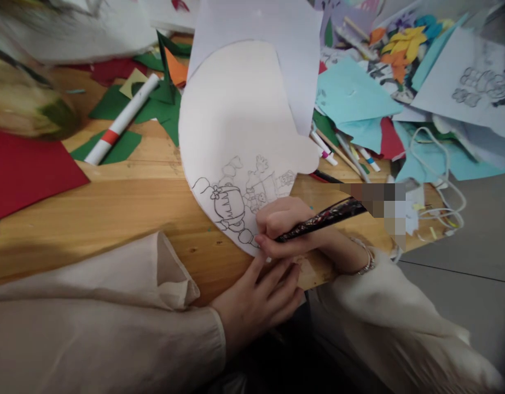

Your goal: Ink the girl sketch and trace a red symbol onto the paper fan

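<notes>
A white paper cutout [239, 109] with a rounded outline and a small bulge on its right side lies on the wooden table. Near its lower edge is a line drawing [230, 202] of cartoon figures, some outlined darker than others. My right hand [291, 227] is closed around a black patterned pen [309, 225], with its tip end low over the drawing. The exact tip is hidden by my fingers. My left hand [262, 298] rests at the table's front edge, fingers stretched and apart, fingertips by the cutout's lower edge.
A white marker with a red band [123, 117] lies on green paper scraps at left, near a red sheet [26, 169]. Light blue paper [354, 90], pens and a white cord [449, 169] crowd the right. A larger white sheet [256, 22] lies behind the cutout.
</notes>
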{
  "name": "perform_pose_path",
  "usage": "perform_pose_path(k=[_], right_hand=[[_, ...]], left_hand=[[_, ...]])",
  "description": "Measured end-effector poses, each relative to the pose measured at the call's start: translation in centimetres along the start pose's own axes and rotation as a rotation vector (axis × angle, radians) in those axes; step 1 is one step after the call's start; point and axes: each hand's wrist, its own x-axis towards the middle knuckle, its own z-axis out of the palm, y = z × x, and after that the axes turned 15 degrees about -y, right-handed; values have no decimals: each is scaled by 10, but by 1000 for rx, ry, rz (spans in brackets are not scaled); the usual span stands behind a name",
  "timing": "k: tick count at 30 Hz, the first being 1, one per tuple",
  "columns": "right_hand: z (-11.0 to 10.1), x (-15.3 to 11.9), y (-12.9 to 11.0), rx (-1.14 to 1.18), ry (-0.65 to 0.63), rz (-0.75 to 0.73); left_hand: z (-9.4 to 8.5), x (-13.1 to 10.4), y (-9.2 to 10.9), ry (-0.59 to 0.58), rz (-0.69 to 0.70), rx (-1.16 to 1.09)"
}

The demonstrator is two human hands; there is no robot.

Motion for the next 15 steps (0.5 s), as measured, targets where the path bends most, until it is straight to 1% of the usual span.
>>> perform_pose_path(k=[3,6,15], right_hand=[[0,0,1,-16,21,-3],[0,0,1,-6,13,-26],[-1,-1,0,-21,2,-21]], left_hand=[[0,0,0,-6,-1,1],[0,-1,0,-7,4,-2],[1,0,0,-10,12,6]])
